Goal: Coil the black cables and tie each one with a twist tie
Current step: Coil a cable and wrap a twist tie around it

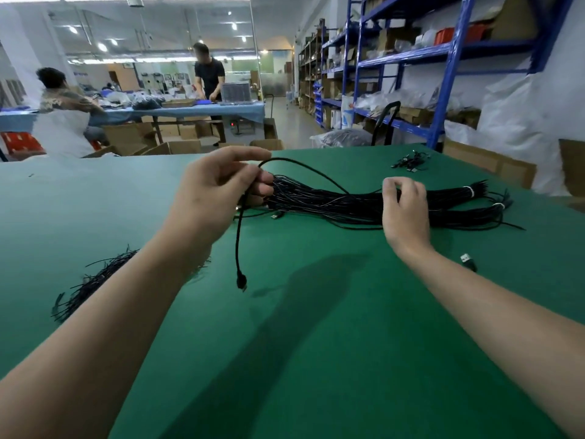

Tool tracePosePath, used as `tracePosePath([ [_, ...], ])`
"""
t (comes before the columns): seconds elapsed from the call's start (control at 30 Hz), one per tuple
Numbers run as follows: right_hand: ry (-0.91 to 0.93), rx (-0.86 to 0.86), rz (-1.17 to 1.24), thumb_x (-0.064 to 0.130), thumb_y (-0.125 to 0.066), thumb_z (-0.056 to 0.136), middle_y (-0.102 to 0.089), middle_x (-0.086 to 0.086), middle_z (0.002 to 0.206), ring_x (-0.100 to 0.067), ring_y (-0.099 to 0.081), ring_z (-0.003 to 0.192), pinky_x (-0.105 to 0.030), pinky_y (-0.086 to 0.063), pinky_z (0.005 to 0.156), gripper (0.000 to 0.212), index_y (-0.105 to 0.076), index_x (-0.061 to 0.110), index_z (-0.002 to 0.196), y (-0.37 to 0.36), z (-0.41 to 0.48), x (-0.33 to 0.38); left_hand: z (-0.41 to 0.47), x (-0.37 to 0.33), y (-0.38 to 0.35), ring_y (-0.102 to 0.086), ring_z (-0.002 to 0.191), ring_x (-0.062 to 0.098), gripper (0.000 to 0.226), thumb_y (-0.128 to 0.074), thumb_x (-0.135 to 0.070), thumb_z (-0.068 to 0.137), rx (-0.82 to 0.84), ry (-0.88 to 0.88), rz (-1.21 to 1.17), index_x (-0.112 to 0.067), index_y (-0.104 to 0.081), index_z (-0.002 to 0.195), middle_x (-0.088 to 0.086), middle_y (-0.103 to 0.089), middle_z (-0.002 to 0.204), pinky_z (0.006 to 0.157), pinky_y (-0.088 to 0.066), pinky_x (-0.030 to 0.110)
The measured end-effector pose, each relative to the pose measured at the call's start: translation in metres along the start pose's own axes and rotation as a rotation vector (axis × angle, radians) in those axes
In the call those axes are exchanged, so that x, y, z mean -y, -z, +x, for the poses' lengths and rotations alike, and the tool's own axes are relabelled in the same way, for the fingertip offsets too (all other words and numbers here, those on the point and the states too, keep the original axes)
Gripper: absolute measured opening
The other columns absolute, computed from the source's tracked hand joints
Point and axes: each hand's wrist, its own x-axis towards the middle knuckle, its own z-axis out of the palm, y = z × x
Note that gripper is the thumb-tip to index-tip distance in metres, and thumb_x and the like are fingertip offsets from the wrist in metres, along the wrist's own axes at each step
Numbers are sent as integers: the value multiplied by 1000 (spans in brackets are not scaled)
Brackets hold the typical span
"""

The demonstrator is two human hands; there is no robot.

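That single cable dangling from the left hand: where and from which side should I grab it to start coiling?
Probably just above the plug, on the straight hanging stretch of the cable, pinching from its right side. That stretch hangs free of the bundle, and the left hand grips its upper part.

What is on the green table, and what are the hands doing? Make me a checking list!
Surface: green table, smooth, with arm shadows on it.
Job's things: bundle of black cables lying across the middle, bound with white bands near its right end; pile of thin black ties at the left.
Clutter: loose plug by the right forearm; small heap of black bits near the far edge.
Hands: left hand grips a single cable, its plug end dangling; right hand curled over the bundle, grip unclear.
Cables: nothing seen besides the job's own.
Surroundings: blue shelves with boxes on the right; two people at a blue table behind.
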Motion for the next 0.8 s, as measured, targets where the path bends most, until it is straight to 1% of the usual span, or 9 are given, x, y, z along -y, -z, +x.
tracePosePath([
  [0.07,165,60,135,39,-40,107,-59,0,111,-15,-55,105,-34,-44,95,33,-62,14,106,13,-36,37,2,-11,-6,-75,84,18,24,-51,-3,103,-4,-22,-113,-15,-71,110,3,-77,85,78,-59,25],
  [0.17,239,424,331,52,-39,101,-70,5,94,-11,-65,94,-31,-49,86,45,-66,17,101,23,-92,87,-3,-24,-22,-76,91,21,22,-51,-2,103,16,-32,-239,-11,-70,111,3,-77,87,81,-59,25],
  [0.23,135,702,427,55,-42,100,-73,4,95,-11,-70,93,-34,-51,89,44,-64,17,107,24,-115,111,-12,-29,-34,-76,94,21,22,-51,-2,103,30,-15,-314,-10,-69,110,3,-77,90,81,-58,24],
  [0.3,8,868,582,45,-44,105,-72,-2,88,-17,-72,82,-39,-54,84,36,-62,13,105,24,-130,125,-23,-34,-42,-76,97,21,21,-51,-2,102,27,20,-385,-9,-69,110,4,-77,91,83,-59,24],
  [0.4,-200,941,799,37,-46,106,-53,1,61,-14,-50,50,-28,-48,52,33,-61,12,92,30,-147,131,-36,-39,-45,-76,95,19,21,-52,-2,102,16,24,-402,-9,-69,109,3,-77,90,83,-59,24],
  [0.47,-291,989,842,39,-45,106,-31,7,54,-9,-26,44,-20,-27,41,36,-55,15,81,34,-157,130,-43,-42,-40,-76,91,19,21,-53,-2,102,0,-23,-337,-11,-71,109,3,-76,89,82,-58,23],
  [0.53,-310,1029,844,44,-45,105,-22,8,56,-7,-16,46,-18,-16,39,39,-47,20,74,40,-164,129,-49,-45,-34,-76,94,19,23,-53,-2,102,-11,-69,-265,-14,-72,109,3,-77,92,84,-57,23],
  [0.7,-264,1161,891,49,-39,104,-17,7,55,-9,-11,46,-22,-8,42,48,-41,21,65,60,-170,135,-64,-49,-22,-66,117,11,43,-52,6,99,75,-257,122,-24,-66,126,-7,-72,121,103,-52,34],
  [0.8,-145,1255,724,47,-33,107,-20,5,57,-10,-16,48,-22,-13,45,50,-43,19,67,66,-178,138,-66,-55,-18,-66,112,7,28,-70,-8,91,-12,-481,430,-21,-74,115,-10,-72,117,95,-53,36],
])
